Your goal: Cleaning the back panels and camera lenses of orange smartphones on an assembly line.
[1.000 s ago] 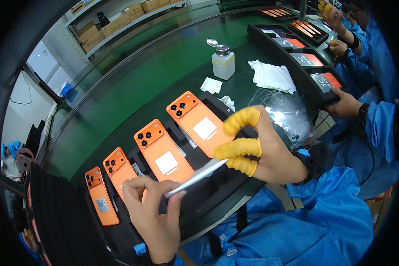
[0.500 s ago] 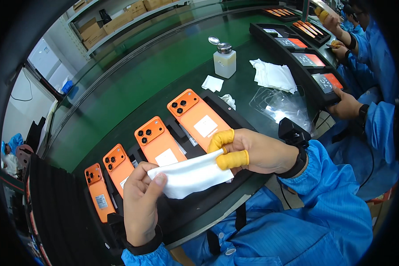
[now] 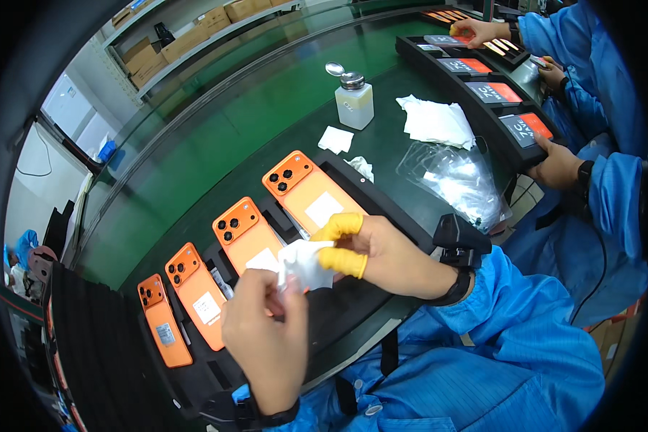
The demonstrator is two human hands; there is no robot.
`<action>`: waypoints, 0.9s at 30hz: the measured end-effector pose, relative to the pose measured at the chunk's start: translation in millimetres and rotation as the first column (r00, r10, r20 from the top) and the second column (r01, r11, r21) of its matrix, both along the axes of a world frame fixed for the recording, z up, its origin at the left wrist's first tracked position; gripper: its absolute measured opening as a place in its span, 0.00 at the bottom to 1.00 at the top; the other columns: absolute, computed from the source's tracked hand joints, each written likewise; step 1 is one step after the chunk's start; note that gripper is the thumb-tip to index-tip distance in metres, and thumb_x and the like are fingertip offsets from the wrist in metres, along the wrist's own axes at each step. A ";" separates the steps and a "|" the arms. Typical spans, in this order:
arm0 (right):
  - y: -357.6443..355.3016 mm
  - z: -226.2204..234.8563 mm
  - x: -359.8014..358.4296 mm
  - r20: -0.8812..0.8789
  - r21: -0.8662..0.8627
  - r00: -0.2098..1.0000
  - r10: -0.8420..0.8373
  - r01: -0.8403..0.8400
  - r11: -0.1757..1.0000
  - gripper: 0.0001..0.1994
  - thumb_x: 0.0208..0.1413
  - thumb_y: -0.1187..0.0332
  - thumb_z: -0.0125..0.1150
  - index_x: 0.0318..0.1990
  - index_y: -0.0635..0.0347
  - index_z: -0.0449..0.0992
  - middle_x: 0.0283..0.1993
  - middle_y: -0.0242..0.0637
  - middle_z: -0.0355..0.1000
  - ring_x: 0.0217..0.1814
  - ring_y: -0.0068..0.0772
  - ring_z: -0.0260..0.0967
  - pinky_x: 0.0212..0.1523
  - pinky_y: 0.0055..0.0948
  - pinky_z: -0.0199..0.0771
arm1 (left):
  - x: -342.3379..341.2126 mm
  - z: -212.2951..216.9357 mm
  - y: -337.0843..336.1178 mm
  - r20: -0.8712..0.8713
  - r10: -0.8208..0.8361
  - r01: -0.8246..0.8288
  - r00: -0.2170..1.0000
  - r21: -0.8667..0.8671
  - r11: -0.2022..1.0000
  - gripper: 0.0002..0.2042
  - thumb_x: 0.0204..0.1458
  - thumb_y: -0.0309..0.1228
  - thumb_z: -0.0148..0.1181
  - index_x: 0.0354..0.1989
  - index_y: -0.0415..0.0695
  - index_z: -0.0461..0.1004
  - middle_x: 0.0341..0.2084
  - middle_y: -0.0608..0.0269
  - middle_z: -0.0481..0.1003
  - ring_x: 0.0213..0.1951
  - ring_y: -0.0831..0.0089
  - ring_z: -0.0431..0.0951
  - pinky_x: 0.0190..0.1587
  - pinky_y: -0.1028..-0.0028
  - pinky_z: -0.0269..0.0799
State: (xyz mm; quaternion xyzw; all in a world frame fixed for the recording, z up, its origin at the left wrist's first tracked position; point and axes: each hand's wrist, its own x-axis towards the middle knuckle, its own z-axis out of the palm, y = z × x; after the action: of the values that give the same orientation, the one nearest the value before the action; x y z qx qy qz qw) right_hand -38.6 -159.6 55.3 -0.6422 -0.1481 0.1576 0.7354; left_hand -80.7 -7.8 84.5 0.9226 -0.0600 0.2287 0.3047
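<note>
A white wipe [image 3: 307,265] is bunched between my two hands, in front of the black tray [image 3: 338,306]. My left hand [image 3: 266,327] pinches its near end; those fingers are a little blurred. Yellow finger cots cover the thumb and forefinger of my right hand [image 3: 381,255], which grip the wipe's other side. Several orange phones lie back up in the tray, each with a pale label. The far right phone [image 3: 302,183] is partly behind my right hand, and another phone [image 3: 236,225] sits behind the wipe. Further left are a third phone [image 3: 187,273] and the leftmost phone [image 3: 164,317].
A pump bottle [image 3: 354,106] with its lid up stands beyond the tray. Near it lie a folded wipe [image 3: 335,140], a crumpled wipe [image 3: 361,168], stacked wipes [image 3: 438,122] and clear plastic [image 3: 457,183]. Black trays [image 3: 93,338] are stacked left. A co-worker's hand [image 3: 559,165] holds another tray at right.
My hands have come closer together, and the stretched wipe is now bunched up. My left hand moved right, uncovering more of one phone. At upper right, a co-worker's yellow-tipped hand came down to the far tray.
</note>
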 end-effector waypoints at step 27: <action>-34.4 54.6 23.1 0.379 -0.486 0.864 0.331 -0.119 0.866 0.10 0.49 0.68 0.58 0.34 0.65 0.70 0.27 0.33 0.67 0.28 0.22 0.62 0.28 0.22 0.64 | 21.3 -6.9 12.9 -0.193 -0.528 0.259 0.827 -0.702 0.663 0.07 0.50 0.28 0.55 0.29 0.36 0.68 0.22 0.64 0.71 0.27 0.81 0.70 0.32 0.81 0.64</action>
State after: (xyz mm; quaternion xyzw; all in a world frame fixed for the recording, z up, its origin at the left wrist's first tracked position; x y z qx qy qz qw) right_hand -15.6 -194.0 109.8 -0.7897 -0.3499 0.1213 0.4890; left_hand -59.5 5.1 77.6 0.7476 -0.1189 -0.0216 0.6530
